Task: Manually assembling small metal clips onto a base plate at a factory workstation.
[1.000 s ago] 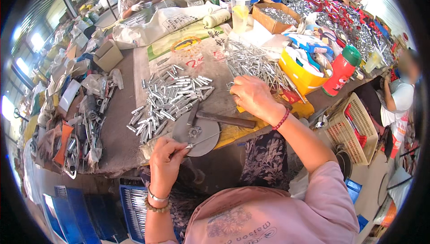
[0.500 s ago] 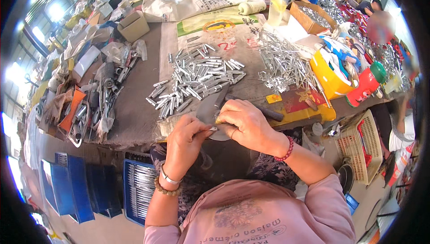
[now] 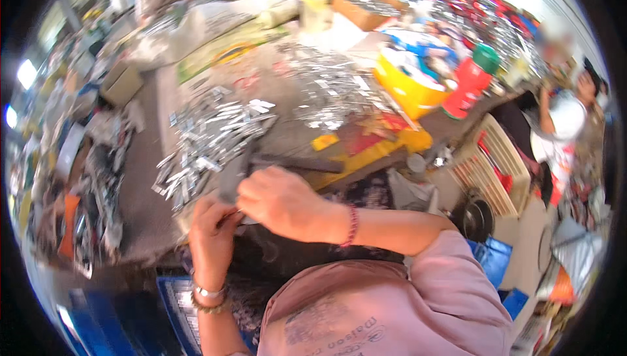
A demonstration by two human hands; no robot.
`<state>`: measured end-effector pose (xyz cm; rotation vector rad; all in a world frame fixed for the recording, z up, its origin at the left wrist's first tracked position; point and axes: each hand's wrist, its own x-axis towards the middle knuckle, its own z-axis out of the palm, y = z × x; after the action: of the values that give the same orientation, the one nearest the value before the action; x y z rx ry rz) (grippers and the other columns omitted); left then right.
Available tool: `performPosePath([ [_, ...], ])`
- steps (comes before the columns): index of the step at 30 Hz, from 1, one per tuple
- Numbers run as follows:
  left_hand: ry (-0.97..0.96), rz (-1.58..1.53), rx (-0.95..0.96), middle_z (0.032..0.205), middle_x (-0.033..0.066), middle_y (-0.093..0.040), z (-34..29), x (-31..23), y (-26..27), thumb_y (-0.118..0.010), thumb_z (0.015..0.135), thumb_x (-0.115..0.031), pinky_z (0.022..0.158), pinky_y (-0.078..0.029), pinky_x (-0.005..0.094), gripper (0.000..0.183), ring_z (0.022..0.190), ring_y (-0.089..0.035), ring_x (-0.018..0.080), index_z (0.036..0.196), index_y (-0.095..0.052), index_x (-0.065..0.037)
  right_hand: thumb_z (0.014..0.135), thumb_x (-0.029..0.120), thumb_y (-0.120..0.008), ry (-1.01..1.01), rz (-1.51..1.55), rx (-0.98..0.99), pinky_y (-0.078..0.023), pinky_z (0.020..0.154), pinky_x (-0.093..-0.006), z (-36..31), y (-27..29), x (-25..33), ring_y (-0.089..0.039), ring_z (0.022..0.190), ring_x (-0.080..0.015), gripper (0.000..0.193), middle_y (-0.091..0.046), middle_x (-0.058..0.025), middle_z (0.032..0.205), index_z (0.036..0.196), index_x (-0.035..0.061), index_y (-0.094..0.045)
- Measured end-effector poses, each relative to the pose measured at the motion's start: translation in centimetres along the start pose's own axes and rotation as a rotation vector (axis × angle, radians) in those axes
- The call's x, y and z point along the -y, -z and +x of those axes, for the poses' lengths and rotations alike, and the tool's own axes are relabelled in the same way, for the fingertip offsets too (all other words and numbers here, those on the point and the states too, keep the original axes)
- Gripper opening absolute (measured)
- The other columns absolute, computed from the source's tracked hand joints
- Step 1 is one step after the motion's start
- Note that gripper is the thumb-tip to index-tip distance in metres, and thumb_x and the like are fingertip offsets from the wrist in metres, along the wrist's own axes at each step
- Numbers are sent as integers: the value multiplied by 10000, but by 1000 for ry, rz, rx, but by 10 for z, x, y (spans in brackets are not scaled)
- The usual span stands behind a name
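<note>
At the table's near edge, my left hand [image 3: 212, 232] and my right hand [image 3: 287, 202] meet, fingertips almost touching. Thumb and fingers of the left hand are pinched on a small metal part, clearer half a second ago than in the smeared picture now. The right hand's fingers are curled closed; what they hold is hidden. Just beyond them lies a heap of short silver metal pieces [image 3: 212, 140]. Behind the right hand a dark rod [image 3: 297, 163] rests on the table, beside a dark flat piece [image 3: 234, 173].
Further right spreads a pile of thin metal parts [image 3: 333, 91]. A yellow container [image 3: 405, 88], a red bottle with a green cap [image 3: 470, 81] and a plastic cup [image 3: 315, 6] stand behind. Tools and rags [image 3: 91, 193] crowd the left; a cream basket [image 3: 493, 166] is at right.
The whole view has swung to the right and blurred, so table and hands appear shifted left. My hands stay close together in much the same closed pose.
</note>
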<state>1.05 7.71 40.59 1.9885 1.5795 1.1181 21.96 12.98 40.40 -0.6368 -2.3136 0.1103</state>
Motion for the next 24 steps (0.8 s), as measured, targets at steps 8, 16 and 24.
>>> performPosePath([
  [8,-69,-25,29,943,98,-627,0,2,-5,-813,841,94,790,-496,341,171,879,-615,246,968,-727,18,891,202,-678,-67,-178,-159,-469,849,-375,-25,-7,11,-596,931,-227,168,-536,-38,942,1017,92,-691],
  [16,-69,7,42,941,84,-615,1,6,-8,-797,863,103,779,-485,319,159,871,-603,219,970,-721,13,859,128,-699,-306,-383,-99,-470,870,-408,-40,20,-29,-611,965,-270,210,-609,-64,954,1063,76,-703],
  [24,-71,59,-2,912,69,-630,-2,14,3,-816,863,68,733,-482,319,147,843,-618,197,976,-742,10,890,92,-690,-321,-101,-178,-584,801,-459,-29,28,-22,-678,962,-343,159,-626,-116,992,1043,50,-667],
])
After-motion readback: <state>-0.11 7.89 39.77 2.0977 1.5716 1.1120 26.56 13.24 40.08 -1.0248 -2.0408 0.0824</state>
